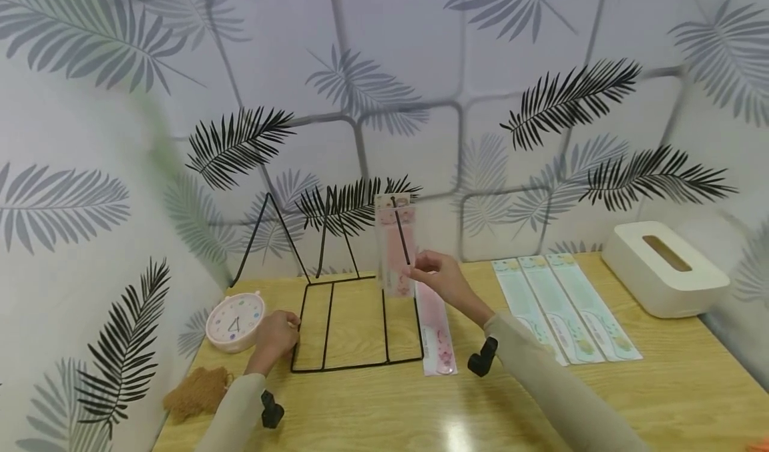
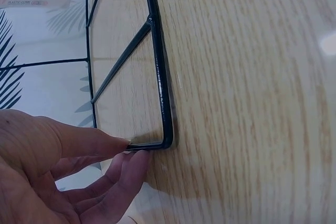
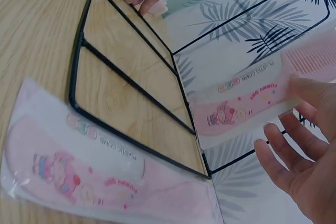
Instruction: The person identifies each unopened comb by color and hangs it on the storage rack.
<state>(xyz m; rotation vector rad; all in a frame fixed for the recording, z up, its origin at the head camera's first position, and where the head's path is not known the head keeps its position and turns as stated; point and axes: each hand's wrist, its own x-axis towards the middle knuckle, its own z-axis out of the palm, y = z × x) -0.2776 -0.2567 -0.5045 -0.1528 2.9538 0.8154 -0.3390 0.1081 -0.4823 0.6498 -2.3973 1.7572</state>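
Note:
A black wire rack (image 1: pixel 387 362) lies with its base on the table, its arms rising at the back. My left hand (image 1: pixel 279 335) pinches the left side of that base between thumb and fingers, plain in the left wrist view. Pink packaged combs (image 1: pixel 393 252) hang from one rack arm; the left wrist view shows two "plastic comb" labels. With thumb and forefinger, my right hand (image 1: pixel 441 275) pinches the edge of a hanging packaged comb (image 3: pixel 226 111) near the arm's tip, other fingers loosely bent. Another pink packaged comb (image 3: pixel 79 166) lies flat against the rack's right side.
Three green packages (image 1: pixel 565 308) lie side by side on the right, before a white tissue box (image 1: pixel 667 265). At the left are a pink round clock (image 1: pixel 235 322) and a brown fuzzy item (image 1: pixel 195 393). A leaf-patterned wall covering (image 1: pixel 408 71) stands behind the table.

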